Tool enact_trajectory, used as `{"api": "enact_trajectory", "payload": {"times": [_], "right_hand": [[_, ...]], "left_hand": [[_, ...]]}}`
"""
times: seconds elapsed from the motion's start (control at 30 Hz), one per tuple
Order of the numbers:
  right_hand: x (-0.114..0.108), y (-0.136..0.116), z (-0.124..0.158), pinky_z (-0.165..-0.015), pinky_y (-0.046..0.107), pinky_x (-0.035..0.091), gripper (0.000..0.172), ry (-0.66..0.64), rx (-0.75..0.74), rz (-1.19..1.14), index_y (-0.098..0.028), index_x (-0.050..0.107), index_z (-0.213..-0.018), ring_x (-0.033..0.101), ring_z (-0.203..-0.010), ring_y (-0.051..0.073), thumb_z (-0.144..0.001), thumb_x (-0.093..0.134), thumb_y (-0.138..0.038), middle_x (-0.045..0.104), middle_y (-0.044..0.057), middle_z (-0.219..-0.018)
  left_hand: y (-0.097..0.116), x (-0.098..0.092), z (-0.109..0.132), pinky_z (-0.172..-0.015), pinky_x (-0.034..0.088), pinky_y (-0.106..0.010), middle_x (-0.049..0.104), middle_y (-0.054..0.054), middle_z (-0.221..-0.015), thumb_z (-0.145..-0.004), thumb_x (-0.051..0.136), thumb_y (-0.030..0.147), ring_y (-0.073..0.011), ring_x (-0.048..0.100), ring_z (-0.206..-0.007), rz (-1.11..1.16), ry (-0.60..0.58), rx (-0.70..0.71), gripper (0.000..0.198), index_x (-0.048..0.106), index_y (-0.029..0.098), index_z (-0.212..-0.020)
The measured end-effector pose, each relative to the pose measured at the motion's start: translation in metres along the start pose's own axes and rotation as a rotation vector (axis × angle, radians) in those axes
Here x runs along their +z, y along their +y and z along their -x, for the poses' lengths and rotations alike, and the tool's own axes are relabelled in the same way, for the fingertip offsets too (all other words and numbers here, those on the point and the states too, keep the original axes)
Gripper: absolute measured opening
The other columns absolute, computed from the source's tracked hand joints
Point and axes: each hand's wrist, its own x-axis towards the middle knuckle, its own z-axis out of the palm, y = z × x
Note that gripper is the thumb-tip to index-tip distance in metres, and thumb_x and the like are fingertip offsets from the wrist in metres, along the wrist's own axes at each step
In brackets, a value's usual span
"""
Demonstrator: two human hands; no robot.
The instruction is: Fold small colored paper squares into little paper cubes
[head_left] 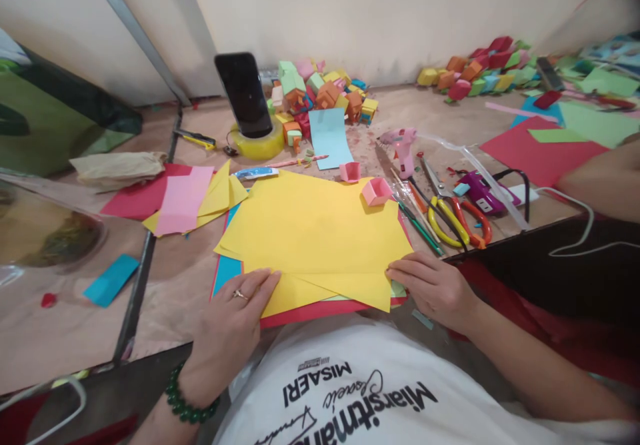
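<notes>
Yellow paper sheets [310,232] lie stacked and skewed before me, over blue and red sheets that peek out at the edges. A narrow strip along the near edge of the top sheet looks folded over. My left hand [237,312], wearing a ring, grips the left end of that edge, its fingertips on the paper. At the right end, my right hand [435,288] pinches the same edge; its thumb is partly hidden. Two small pink paper boxes [377,192] rest at the stack's far right.
Behind stands a phone [243,92] in a yellow tape roll [257,140], beside a heap of folded paper pieces [327,92]. Scissors [445,198], a pink glue gun [401,148] and pens are at right. Another person's arm [600,182] enters there. Pink paper [183,200] lies left.
</notes>
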Motion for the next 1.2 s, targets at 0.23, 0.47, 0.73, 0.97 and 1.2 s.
{"api": "enact_trajectory", "payload": {"times": [0.23,0.47,0.73,0.97,1.2], "right_hand": [[-0.003,0.003,-0.001,-0.07,0.03,0.055,0.033,-0.054,-0.003,-0.001,-0.018,0.062,-0.1,0.061,-0.081,0.018,-0.084,0.04,0.002,0.071,0.007,-0.087],[-0.013,-0.013,-0.043,-0.057,0.027,0.043,0.035,-0.22,0.009,0.168,-0.018,0.062,-0.074,0.055,-0.068,0.016,-0.087,0.034,0.0,0.065,0.006,-0.073],[0.015,-0.011,-0.037,-0.064,0.028,0.045,0.025,-0.335,-0.102,0.072,-0.013,0.062,-0.099,0.053,-0.076,0.018,-0.094,0.038,-0.01,0.065,0.01,-0.088],[-0.003,-0.002,-0.008,-0.067,0.028,0.05,0.034,-0.199,0.052,0.068,-0.016,0.065,-0.097,0.058,-0.079,0.017,-0.087,0.037,0.001,0.069,0.008,-0.089],[-0.004,-0.011,-0.027,-0.061,0.027,0.051,0.031,-0.132,0.11,0.123,-0.018,0.066,-0.084,0.06,-0.071,0.017,-0.089,0.038,-0.005,0.069,0.007,-0.079]], "left_hand": [[-0.002,-0.014,0.001,-0.08,0.049,-0.04,0.071,-0.01,-0.099,-0.081,0.043,0.001,-0.0245,0.061,-0.089,-0.126,0.012,-0.048,0.041,0.059,0.016,-0.115],[-0.006,-0.023,-0.002,-0.083,0.046,-0.042,0.07,-0.012,-0.101,-0.079,0.045,0.004,-0.0268,0.061,-0.091,-0.217,-0.041,-0.08,0.038,0.068,0.017,-0.106],[0.013,-0.017,-0.022,-0.076,0.045,-0.037,0.068,-0.012,-0.092,-0.075,0.042,-0.004,-0.0239,0.059,-0.082,-0.147,-0.034,-0.006,0.044,0.07,0.015,-0.104],[-0.006,-0.013,-0.004,-0.083,0.046,-0.038,0.069,-0.008,-0.097,-0.079,0.042,0.0,-0.0231,0.059,-0.088,0.023,0.009,-0.138,0.04,0.072,0.021,-0.095],[0.005,0.008,-0.049,-0.088,0.048,-0.044,0.062,-0.014,-0.11,-0.082,0.063,0.039,-0.0297,0.058,-0.1,0.13,-0.167,-0.312,0.059,0.051,0.014,-0.134]]}}
